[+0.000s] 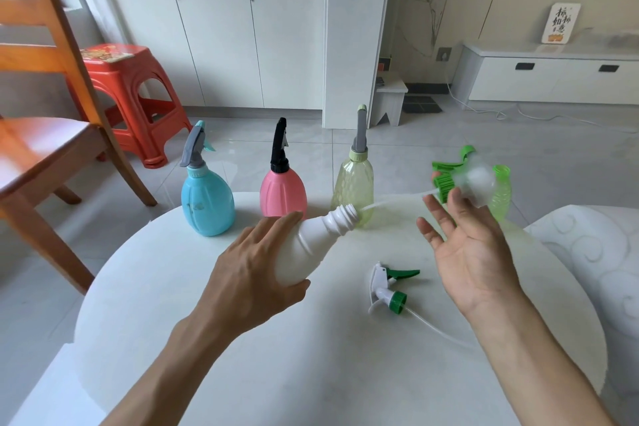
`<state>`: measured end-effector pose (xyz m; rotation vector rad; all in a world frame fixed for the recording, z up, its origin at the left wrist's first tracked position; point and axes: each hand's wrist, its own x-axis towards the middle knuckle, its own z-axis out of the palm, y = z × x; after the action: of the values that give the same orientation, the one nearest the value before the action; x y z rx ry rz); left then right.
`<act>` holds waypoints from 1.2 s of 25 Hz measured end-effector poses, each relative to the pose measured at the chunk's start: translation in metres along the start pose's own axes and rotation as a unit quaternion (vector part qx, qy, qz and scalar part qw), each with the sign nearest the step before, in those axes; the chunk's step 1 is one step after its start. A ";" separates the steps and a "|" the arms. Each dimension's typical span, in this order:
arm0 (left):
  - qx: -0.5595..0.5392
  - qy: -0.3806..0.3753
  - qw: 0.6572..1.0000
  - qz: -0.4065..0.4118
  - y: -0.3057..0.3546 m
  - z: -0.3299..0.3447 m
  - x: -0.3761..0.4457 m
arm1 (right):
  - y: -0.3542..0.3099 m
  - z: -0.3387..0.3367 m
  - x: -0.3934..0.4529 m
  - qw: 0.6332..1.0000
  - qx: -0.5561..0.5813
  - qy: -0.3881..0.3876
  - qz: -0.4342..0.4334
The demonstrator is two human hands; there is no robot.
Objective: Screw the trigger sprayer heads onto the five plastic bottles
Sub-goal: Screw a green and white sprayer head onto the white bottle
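My left hand grips a white bottle, tilted with its open threaded neck pointing up and right. My right hand is palm up; its thumb and forefinger pinch a blurred green and white sprayer head by the collar, and its thin tube trails left toward the white bottle's neck. A white sprayer head with green trigger and collar lies on the round white table. Behind stand a blue bottle, a pink bottle and a pale yellow bottle, each with a sprayer on. A clear green bottle stands partly hidden behind the held head.
A wooden chair stands at the left with a red plastic stool behind it. A white patterned cushion sits at the right table edge. White cabinets line the back wall.
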<state>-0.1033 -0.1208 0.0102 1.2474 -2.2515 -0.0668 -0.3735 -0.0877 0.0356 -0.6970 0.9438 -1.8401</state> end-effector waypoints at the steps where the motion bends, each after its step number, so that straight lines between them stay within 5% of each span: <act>1: -0.002 0.006 1.000 0.009 0.002 0.001 0.000 | 0.006 0.004 -0.004 1.000 -0.013 -0.020 0.009; 15: -0.093 -0.003 0.996 0.010 0.018 -0.008 -0.005 | 0.022 0.019 -0.013 0.957 -0.169 -0.235 -0.009; 24: -0.213 -0.049 0.975 -0.033 0.024 -0.008 -0.004 | 0.017 0.026 -0.009 0.960 -0.076 -0.268 0.033; 30: -0.336 -0.137 0.931 -0.047 0.026 -0.010 -0.001 | 0.000 0.024 -0.008 0.937 -0.047 -0.338 0.069</act>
<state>-0.1181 -0.1034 0.0263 0.9940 -2.0958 -1.0149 -0.3517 -0.0884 0.0486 -1.1910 0.5985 -1.2882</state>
